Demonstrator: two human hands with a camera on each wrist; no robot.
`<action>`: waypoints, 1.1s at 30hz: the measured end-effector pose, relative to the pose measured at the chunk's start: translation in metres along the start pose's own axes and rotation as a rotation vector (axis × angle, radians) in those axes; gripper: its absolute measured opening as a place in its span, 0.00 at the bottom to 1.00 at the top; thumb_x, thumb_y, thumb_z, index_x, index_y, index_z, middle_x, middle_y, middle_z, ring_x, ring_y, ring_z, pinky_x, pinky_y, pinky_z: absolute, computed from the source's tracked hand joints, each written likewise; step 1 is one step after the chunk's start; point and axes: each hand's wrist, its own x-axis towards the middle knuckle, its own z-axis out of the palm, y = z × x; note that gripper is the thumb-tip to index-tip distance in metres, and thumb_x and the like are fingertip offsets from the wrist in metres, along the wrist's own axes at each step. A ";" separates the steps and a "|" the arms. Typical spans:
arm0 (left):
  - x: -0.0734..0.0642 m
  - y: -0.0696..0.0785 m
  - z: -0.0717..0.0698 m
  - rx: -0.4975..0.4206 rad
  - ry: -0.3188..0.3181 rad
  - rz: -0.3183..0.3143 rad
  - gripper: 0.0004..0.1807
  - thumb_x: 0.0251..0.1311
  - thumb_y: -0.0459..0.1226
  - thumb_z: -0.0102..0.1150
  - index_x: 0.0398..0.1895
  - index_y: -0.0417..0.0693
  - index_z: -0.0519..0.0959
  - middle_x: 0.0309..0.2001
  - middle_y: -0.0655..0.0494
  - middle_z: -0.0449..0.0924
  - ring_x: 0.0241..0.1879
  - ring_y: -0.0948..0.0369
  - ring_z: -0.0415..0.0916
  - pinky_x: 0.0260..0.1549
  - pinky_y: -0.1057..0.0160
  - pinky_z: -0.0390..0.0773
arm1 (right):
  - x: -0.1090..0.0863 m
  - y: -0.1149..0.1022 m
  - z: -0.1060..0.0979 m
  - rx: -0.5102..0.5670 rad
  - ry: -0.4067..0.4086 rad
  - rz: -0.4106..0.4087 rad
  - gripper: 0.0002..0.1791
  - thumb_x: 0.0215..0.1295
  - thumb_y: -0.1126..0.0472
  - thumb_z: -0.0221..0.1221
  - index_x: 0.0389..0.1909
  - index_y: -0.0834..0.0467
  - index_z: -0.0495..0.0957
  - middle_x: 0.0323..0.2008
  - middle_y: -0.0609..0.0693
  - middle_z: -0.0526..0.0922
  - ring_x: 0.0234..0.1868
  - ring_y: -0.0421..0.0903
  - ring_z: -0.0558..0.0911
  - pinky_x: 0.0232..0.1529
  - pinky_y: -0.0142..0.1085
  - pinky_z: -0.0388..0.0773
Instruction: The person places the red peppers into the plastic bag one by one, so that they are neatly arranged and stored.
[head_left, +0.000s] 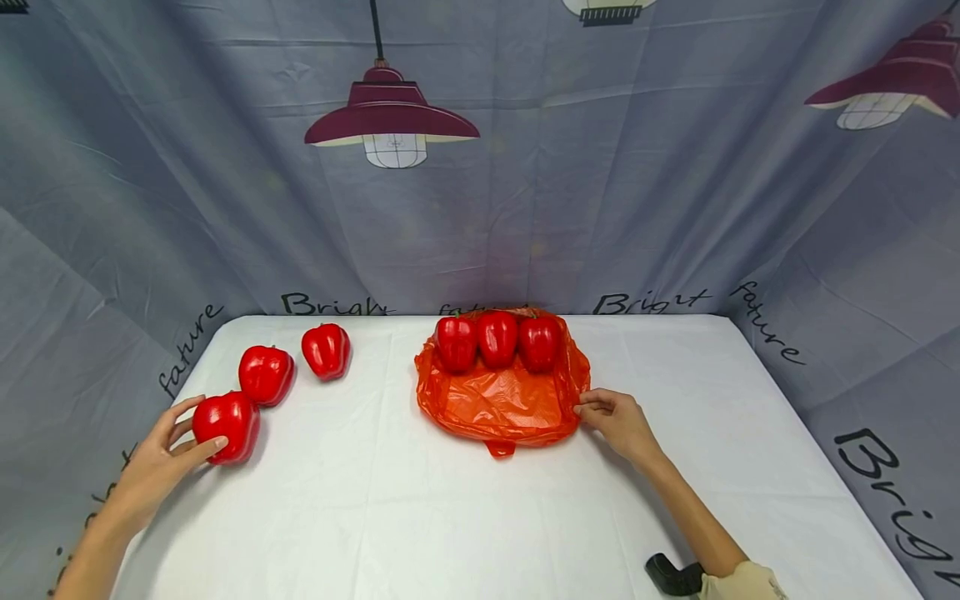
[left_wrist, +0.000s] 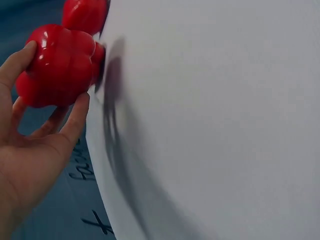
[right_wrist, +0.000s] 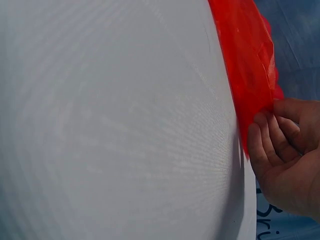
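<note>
At the table's left side my left hand (head_left: 161, 458) grips a red bell pepper (head_left: 227, 427), thumb on its near side and fingers round the far side. The left wrist view shows the same bell pepper (left_wrist: 62, 65) between thumb and fingers. Two more bell peppers lie just beyond it, one (head_left: 266, 375) close behind and another (head_left: 326, 352) farther right. My right hand (head_left: 617, 421) pinches the right rim of an orange-red plastic bag (head_left: 498, 404), also seen in the right wrist view as thin red film (right_wrist: 247, 65). Three bell peppers (head_left: 497, 339) sit in a row along the bag's back.
A white cloth covers the table (head_left: 420, 525). Grey printed curtains (head_left: 525, 208) hang behind it and at both sides. A black curved object (head_left: 672, 575) shows at my right sleeve (head_left: 742, 583), near the front edge.
</note>
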 end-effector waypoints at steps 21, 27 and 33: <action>0.012 0.090 0.096 -0.149 -0.117 0.209 0.43 0.62 0.40 0.67 0.77 0.51 0.55 0.70 0.37 0.55 0.64 0.35 0.63 0.48 0.53 0.81 | -0.001 -0.003 0.000 -0.012 -0.001 0.029 0.12 0.67 0.69 0.63 0.47 0.73 0.79 0.37 0.58 0.84 0.37 0.51 0.84 0.39 0.33 0.83; 0.022 0.112 0.131 -0.201 -0.181 0.241 0.43 0.60 0.39 0.68 0.76 0.56 0.58 0.69 0.40 0.58 0.60 0.40 0.67 0.47 0.52 0.81 | 0.000 -0.001 -0.001 -0.017 -0.006 0.025 0.12 0.66 0.68 0.63 0.46 0.73 0.79 0.36 0.57 0.84 0.36 0.49 0.84 0.38 0.32 0.83; 0.032 0.127 0.161 -0.239 -0.247 0.252 0.40 0.60 0.38 0.68 0.75 0.59 0.61 0.68 0.43 0.60 0.59 0.42 0.68 0.47 0.51 0.81 | 0.000 0.000 -0.002 0.002 -0.009 0.018 0.13 0.66 0.69 0.63 0.46 0.74 0.79 0.37 0.59 0.85 0.36 0.48 0.85 0.38 0.33 0.83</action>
